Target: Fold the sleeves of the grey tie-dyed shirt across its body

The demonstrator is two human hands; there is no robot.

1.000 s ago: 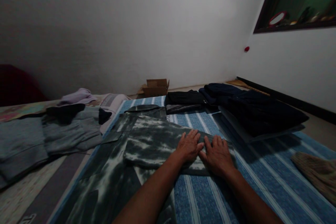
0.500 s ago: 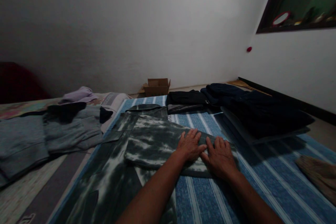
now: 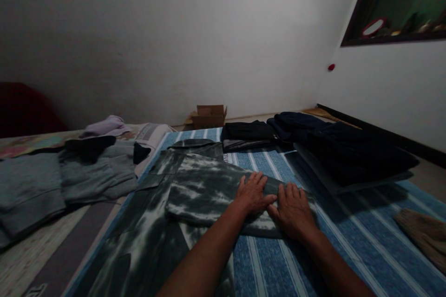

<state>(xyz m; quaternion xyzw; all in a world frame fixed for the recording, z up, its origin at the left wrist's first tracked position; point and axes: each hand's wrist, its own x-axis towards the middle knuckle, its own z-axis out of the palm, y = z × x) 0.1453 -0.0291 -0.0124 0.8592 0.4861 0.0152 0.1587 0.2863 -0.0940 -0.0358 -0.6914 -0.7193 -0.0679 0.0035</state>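
My left hand (image 3: 253,193) and right hand (image 3: 293,209) lay flat, palms down, side by side and touching at the thumbs, on the folded sleeve end of a tie-dye shirt (image 3: 195,185). All my fingers were stretched out and spread, gripping nothing, only pressing the cloth down. The shirt lay directly under my fingers and ran away to their left, its grey-and-white body spread over a blue striped mat (image 3: 348,236) that showed bare below my wrists and to the right of my fingers. I judged the shirt light, soft and limp, likely to sag and lose its fold if lifted by one point; the folded edge just beyond my fingertips, pinched at two spots, looked the surest place to take hold. Well off to the right of my fingers lay a tan knitted piece (image 3: 423,236). Far to their left, grey garments (image 3: 69,181) were spread with a lilac cloth (image 3: 104,126) beyond them. Ahead of my fingertips sat a flat stack of dark clothes (image 3: 348,153) and a folded black garment (image 3: 246,132), and past those a cardboard box (image 3: 208,116) stood against the wall.
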